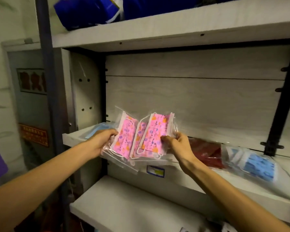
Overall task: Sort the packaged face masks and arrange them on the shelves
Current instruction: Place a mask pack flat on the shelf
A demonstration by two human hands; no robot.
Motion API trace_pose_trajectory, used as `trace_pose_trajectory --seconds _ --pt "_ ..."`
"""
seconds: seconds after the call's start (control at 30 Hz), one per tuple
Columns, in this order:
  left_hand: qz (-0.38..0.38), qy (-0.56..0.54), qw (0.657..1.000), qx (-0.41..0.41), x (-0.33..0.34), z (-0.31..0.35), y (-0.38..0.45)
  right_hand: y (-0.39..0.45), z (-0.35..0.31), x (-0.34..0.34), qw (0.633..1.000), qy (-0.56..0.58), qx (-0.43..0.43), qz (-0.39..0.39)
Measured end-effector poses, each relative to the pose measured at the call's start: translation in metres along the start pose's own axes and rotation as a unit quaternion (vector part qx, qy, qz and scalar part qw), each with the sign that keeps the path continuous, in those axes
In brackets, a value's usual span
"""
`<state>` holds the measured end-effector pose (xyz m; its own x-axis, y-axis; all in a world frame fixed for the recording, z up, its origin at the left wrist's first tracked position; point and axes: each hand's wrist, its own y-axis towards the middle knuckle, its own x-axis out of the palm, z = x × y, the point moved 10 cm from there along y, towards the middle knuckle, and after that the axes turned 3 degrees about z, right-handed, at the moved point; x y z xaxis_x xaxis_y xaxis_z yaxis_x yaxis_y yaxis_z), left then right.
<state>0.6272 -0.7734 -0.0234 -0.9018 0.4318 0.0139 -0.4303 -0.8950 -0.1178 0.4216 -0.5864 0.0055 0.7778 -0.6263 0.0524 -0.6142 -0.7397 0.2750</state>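
Head view: a fan of pink floral mask packets in clear plastic is held up over the front edge of the middle shelf, the landmark for all that follows. The left hand grips the fan's left edge with fingers curled round the plastic; the right hand pinches its right edge between thumb and curled fingers. Two pink faces are plainly seen, a third is glimpsed between them, and further clear sleeves lie behind, so a full count cannot be given.

On the middle shelf, to the right of the hands, a dark red packet is laid flat, and further right a blue patterned mask packet lies at the shelf's right end, partly overhanging the front edge. At the shelf's left end a pale blue mask packet is seen, half hidden behind the left hand. A small blue and yellow label is stuck on the shelf's front face, its print unreadable.

Above the middle shelf, blue bags are stacked on the upper shelf, cut off by the frame and blurred. Below it, a lower shelf is partly covered by both forearms. Left of the shelf a grey door with a red sign is made out dimly.
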Motion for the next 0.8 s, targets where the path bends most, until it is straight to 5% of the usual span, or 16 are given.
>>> trace_pose_trajectory --seconds 0.3,0.6,0.67,0.8 --pt "0.015 0.121 0.99 0.075 -0.01 0.022 0.118 0.078 0.029 0.046 0.997 -0.05 0.053 0.031" --pt "-0.042 0.373 0.911 0.173 -0.007 0.044 0.204 0.135 0.069 0.093 0.977 -0.177 0.091 0.079" --pt "-0.061 0.431 0.88 0.189 -0.002 0.042 0.215 0.143 0.072 0.095 0.949 -0.293 0.081 0.08" --pt "-0.068 0.564 0.795 0.212 0.006 0.036 0.224 0.15 0.075 0.097 0.806 -0.584 0.074 0.054"
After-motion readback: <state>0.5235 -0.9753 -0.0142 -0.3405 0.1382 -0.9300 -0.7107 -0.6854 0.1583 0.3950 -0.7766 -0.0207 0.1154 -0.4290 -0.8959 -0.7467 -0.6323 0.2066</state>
